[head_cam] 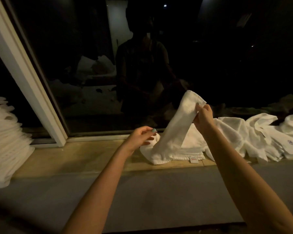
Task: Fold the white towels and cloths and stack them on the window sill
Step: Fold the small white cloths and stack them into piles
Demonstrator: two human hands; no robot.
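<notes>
Head view: my right hand (204, 117) pinches the raised upper end of a white towel (176, 129) at about 2 o'clock. My left hand (140, 137) pinches its lower corner on the window sill (91, 156). A tall folded stack (5, 141) stands at 9 o'clock and a loose heap (260, 135) lies unfolded at 3 o'clock, so I judge the job partly done.

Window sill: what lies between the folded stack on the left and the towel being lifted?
Head view: a bare stretch of sill between stack and towel; only the left hand comes in at the towel's end.
</notes>
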